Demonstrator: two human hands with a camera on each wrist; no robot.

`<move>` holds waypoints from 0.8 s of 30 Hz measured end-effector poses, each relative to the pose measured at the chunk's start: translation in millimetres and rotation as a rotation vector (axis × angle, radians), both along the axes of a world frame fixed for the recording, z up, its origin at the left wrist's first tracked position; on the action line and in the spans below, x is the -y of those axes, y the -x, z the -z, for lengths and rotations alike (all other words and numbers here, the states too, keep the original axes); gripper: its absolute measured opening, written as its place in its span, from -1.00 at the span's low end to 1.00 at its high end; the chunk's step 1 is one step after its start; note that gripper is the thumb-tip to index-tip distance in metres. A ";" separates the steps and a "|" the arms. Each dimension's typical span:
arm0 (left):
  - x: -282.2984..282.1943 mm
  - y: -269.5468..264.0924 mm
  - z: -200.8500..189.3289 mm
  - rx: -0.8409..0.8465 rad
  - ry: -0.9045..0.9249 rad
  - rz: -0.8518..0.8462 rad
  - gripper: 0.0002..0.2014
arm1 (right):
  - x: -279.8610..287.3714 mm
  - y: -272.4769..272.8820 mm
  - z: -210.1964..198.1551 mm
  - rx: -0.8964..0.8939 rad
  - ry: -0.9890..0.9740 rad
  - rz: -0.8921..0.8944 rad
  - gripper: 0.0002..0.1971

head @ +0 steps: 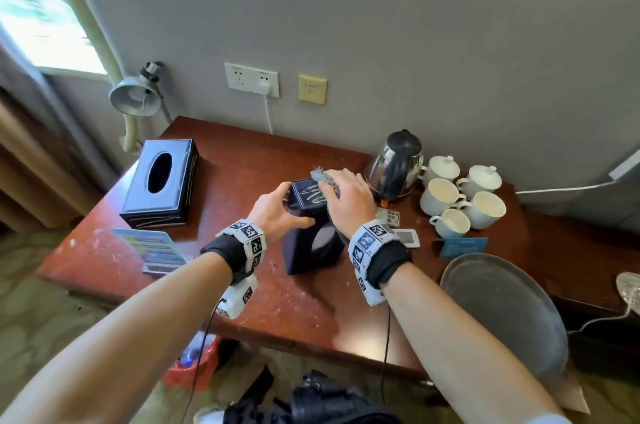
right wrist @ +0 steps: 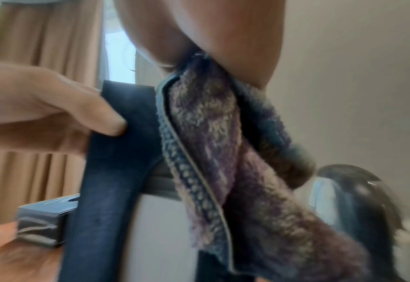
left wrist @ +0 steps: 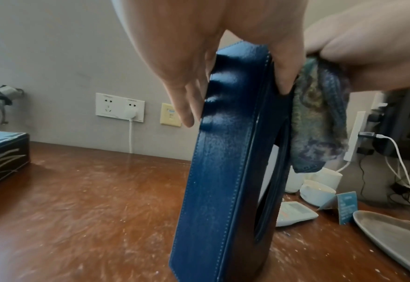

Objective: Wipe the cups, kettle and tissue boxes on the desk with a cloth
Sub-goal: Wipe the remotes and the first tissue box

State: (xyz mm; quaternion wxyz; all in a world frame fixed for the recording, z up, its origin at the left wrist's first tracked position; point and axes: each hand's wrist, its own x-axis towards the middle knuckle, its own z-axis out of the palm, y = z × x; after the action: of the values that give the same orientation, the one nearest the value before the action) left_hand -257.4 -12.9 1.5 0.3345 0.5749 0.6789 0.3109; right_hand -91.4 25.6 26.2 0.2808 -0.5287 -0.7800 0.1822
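1. The near tissue box (head: 308, 233) stands on end in the middle of the worktop (head: 242, 164), its oval slot facing the person. Upright like this, its narrow end and long faces are all within reach of the cloth, which is probably why it is set so.

2. The left hand (head: 277, 212) steadies the box near its top: the thumb lies on the slot face and the fingers (left wrist: 184, 95) wrap over the far edge. This grip seems meant to stop the light box from sliding or tipping under the rubbing.

3. The right hand (head: 346, 202) lies over the top end with the cloth (left wrist: 320, 118) under its palm. Its fingers are curled round the bunched cloth, and a loose tail hangs down beside the slot face. The right wrist view is blurred, so how hard it presses cannot be told.

4. The second box (head: 161, 181) lies flat at the back left, well apart, slot up.

5. The kettle (head: 398, 167) stands at the back right, just beyond the right hand. The cups (head: 450, 198) cluster beside it, two of them lidded; all stand close enough to take one by one.

6. A grey tray (head: 502, 313) sits at the near right edge, with two remotes (head: 398, 226) and a card (head: 460, 247) between it and the box. A sweeping elbow could knock these.
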 end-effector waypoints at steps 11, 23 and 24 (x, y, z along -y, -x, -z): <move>17.1 23.1 18.6 0.043 -0.022 0.022 -0.26 | -13.8 -16.6 -8.9 0.007 0.079 0.051 -0.70; 25.7 20.7 22.7 -0.010 -0.055 0.032 -0.24 | 28.9 25.6 6.0 0.105 -0.097 -0.185 -0.62; 26.5 20.8 23.0 -0.003 -0.056 0.032 -0.25 | 19.5 13.7 2.0 0.106 -0.076 -0.135 -0.63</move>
State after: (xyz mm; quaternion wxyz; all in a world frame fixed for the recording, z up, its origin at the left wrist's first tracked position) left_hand -278.2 -39.4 -21.5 0.3221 0.5952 0.6612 0.3237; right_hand -105.1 6.1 24.2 0.2459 -0.4731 -0.8339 0.1427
